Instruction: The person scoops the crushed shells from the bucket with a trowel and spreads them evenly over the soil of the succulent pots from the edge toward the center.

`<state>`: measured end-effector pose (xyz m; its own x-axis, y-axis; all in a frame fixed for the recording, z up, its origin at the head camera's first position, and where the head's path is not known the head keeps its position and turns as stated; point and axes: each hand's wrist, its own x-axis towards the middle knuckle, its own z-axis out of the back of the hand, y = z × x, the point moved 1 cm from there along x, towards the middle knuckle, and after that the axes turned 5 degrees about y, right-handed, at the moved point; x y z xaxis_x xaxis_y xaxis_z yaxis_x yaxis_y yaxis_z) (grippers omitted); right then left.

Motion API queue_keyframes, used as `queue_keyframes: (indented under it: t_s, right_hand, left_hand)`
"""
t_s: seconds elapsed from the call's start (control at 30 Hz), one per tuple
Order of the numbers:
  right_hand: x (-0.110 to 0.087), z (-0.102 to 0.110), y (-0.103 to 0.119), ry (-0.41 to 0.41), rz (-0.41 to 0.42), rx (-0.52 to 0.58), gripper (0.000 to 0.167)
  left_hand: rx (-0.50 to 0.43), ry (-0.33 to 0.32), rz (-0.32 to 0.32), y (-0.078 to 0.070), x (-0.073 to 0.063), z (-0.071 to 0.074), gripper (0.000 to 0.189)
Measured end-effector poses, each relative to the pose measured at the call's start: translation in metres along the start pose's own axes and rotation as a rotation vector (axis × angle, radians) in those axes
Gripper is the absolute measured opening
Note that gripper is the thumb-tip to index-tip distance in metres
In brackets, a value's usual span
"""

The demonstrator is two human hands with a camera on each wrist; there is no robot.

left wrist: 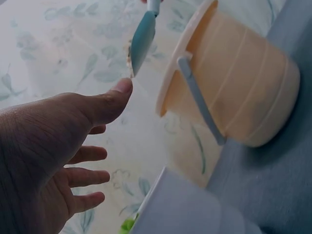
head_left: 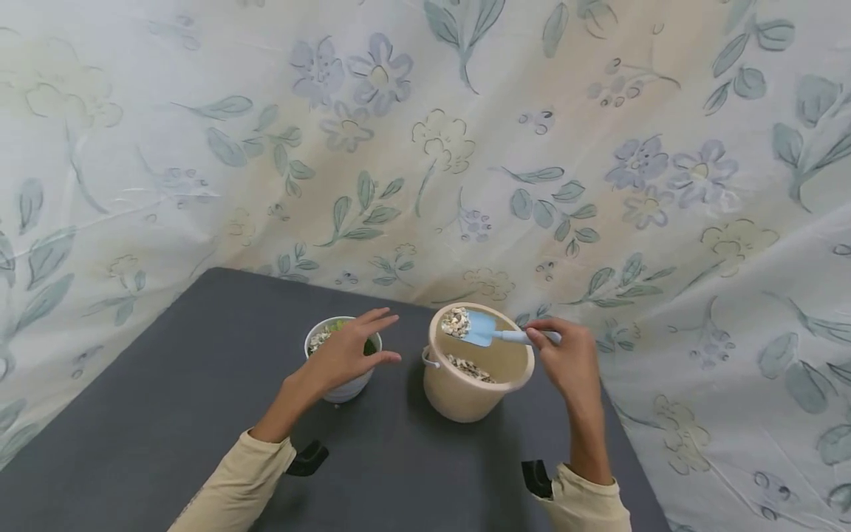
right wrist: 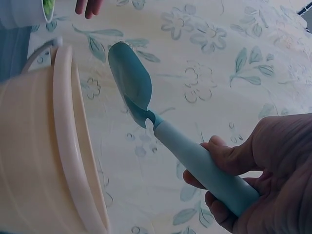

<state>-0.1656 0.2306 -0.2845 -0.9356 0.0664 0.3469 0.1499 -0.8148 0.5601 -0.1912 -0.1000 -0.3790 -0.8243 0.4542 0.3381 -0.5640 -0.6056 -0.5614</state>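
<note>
My right hand [head_left: 570, 358] grips the handle of a light blue hand trowel [head_left: 482, 329], fingers wrapped round it in the right wrist view. Small pale pebbles [head_left: 456, 323] lie heaped on the blade, which is over a beige bucket [head_left: 459, 395]. More pebbles [head_left: 470, 368] show inside that bucket. Held above a white pot [head_left: 349, 389], my left hand [head_left: 342, 353] has its fingers spread and thumb apart, with nothing in it. It partly hides the pot, where pebbles and a green plant [head_left: 339, 325] show. In the left wrist view the thumb tip appears near the trowel blade.
A dark grey table [head_left: 219, 369] bears the pot and the bucket. Behind it and at the right hangs a floral cloth [head_left: 372, 162]. The bucket's pale handle [head_left: 431, 357] hangs on its left side. A few crumbs lie in front of the pot.
</note>
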Motion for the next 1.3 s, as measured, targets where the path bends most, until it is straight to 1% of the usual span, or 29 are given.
queue_keyframes:
  t_s: [0.17,0.27,0.4,0.57,0.7,0.83,1.17,1.3]
  right_hand:
    - [0.002,-0.009,0.007,0.03,0.007,0.027,0.012]
    - [0.003,-0.016,0.012,0.048,0.025,0.043,0.012]
    - [0.001,-0.024,0.019,0.077,0.027,0.064,0.014]
    - [0.002,-0.035,0.026,0.118,0.034,0.083,0.015]
    - [0.004,-0.041,0.031,0.127,0.049,0.077,0.014]
    - [0.005,-0.046,0.035,0.14,0.055,0.086,0.012]
    - [0.005,-0.063,0.043,0.198,0.07,0.104,0.01]
    - [0.005,-0.07,0.045,0.205,0.101,0.12,0.009]
  left_hand:
    - [0.018,-0.026,0.0,0.006,-0.005,0.006,0.069]
    - [0.035,-0.044,0.003,0.008,-0.008,0.009,0.069]
    - [0.038,-0.059,0.013,0.009,-0.011,0.013,0.069]
    - [0.025,-0.061,0.049,0.013,-0.014,0.018,0.069]
    - [0.008,-0.059,0.056,0.017,-0.017,0.022,0.068]
    - [0.015,-0.059,0.076,0.023,-0.022,0.025,0.066]
    - [0.033,-0.066,0.08,0.032,-0.033,0.027,0.065]
    - [0.04,-0.066,0.094,0.035,-0.037,0.028,0.064]
